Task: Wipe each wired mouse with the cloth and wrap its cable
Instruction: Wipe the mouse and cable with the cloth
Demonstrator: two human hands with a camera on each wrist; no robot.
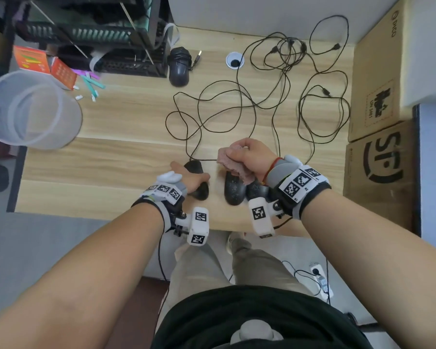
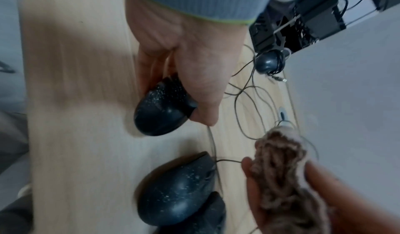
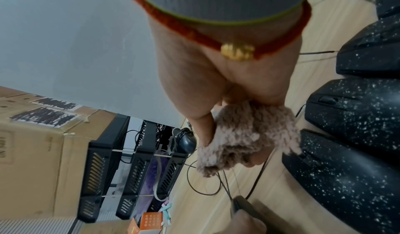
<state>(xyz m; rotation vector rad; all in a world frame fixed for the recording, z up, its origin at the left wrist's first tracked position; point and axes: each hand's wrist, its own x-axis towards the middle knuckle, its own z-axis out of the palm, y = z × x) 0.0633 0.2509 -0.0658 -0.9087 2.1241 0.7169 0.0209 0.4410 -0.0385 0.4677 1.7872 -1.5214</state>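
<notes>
My left hand [image 1: 189,176] grips a dusty black mouse [image 2: 161,111] from above, near the table's front edge. My right hand [image 1: 239,155] clutches a bunched brown-pink cloth [image 1: 233,164] just above and to the right of it, over the front end of a second speckled mouse [image 1: 234,190]. A third mouse [image 1: 257,191] lies against that one, partly under my right wrist. The cloth [image 3: 244,138] hangs beside the dusty mice [image 3: 357,112]. Their loose cables [image 1: 275,91] sprawl tangled over the table behind. At the back lies another mouse [image 1: 178,67] with its cable wound round it.
A clear plastic bin [image 1: 30,109] sits at the table's left edge. A black rack [image 1: 98,36], orange boxes [image 1: 43,64] and coloured clips stand at the back left. Cardboard boxes [image 1: 378,84] line the right side. A cable grommet [image 1: 234,60] is in the wooden table [image 1: 111,159].
</notes>
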